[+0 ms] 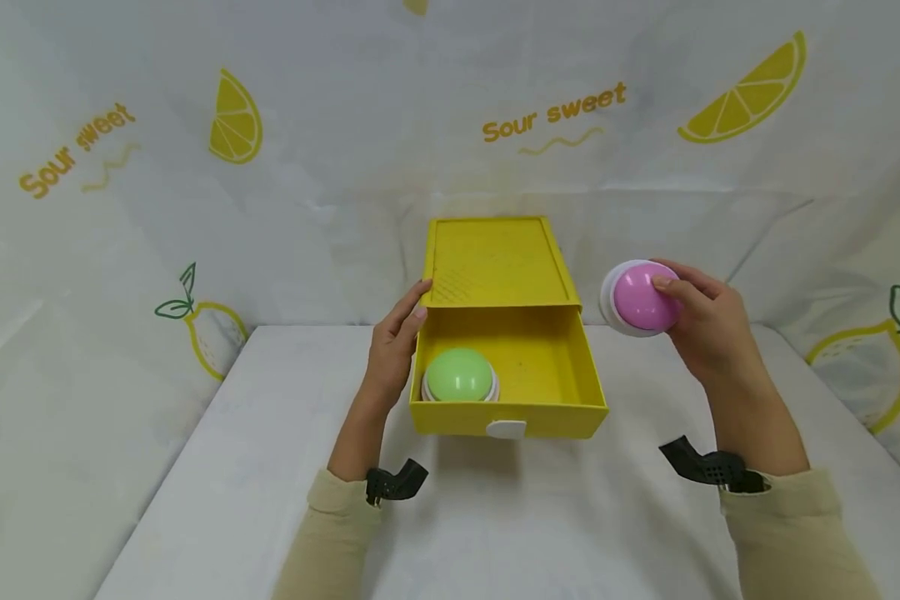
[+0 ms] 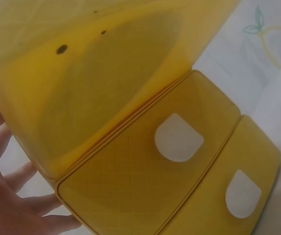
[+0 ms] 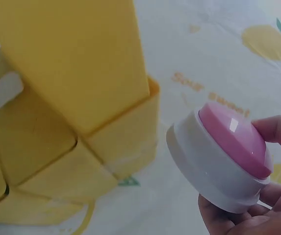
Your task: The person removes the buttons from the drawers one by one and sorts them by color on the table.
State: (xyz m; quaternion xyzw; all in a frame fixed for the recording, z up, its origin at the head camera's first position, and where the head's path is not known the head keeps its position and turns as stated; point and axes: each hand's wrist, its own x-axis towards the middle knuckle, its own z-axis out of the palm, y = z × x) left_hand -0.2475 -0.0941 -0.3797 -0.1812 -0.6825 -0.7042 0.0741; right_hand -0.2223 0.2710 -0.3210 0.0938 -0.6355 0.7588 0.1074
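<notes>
My right hand [image 1: 708, 321] grips a round push button [image 1: 647, 297] with a pink dome and white base, raised to the right of a yellow drawer cabinet [image 1: 498, 260]. In the right wrist view the thumb lies on the pink dome and the fingers go under the white base. The cabinet's top drawer [image 1: 543, 419] is pulled out. A matching button with a green dome [image 1: 459, 376] sits in its front left corner. My left hand [image 1: 392, 354] touches the cabinet's left side with its fingers spread, as the left wrist view shows.
The cabinet stands at the back of a white-covered table [image 1: 270, 467], against a white backdrop with lemon prints [image 1: 360, 142]. Below the pulled-out drawer are closed drawers with white tabs [image 2: 178, 138]. Black straps with camera mounts [image 1: 708, 467] sit on both wrists.
</notes>
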